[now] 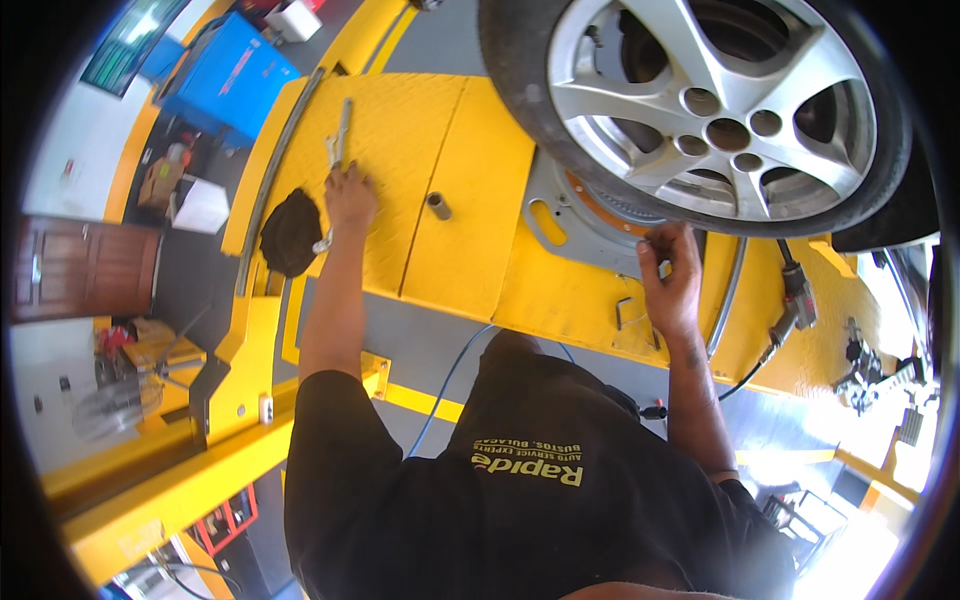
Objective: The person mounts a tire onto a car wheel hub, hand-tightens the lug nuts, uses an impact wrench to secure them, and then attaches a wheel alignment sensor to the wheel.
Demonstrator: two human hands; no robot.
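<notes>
Overhead, from the head view, metal tools (345, 118) at left on the yellow platform (480, 240) are partly covered by the left hand (350, 198), fingers lowered, grip unclear. The right hand (670, 268) is held loosely curled, contents hidden, near the wheel (722, 112) at far right. No tool is set to the wheel; work appears unfinished, its progress otherwise unclear.

I see a slender silvery metal tool (346, 122) lying on the yellow platform (405, 160), partly covered by the left hand (350, 200). Near the right hand (674, 275), I make out an upright silver spoked wheel (734, 106) with a black tyre (515, 85).
</notes>
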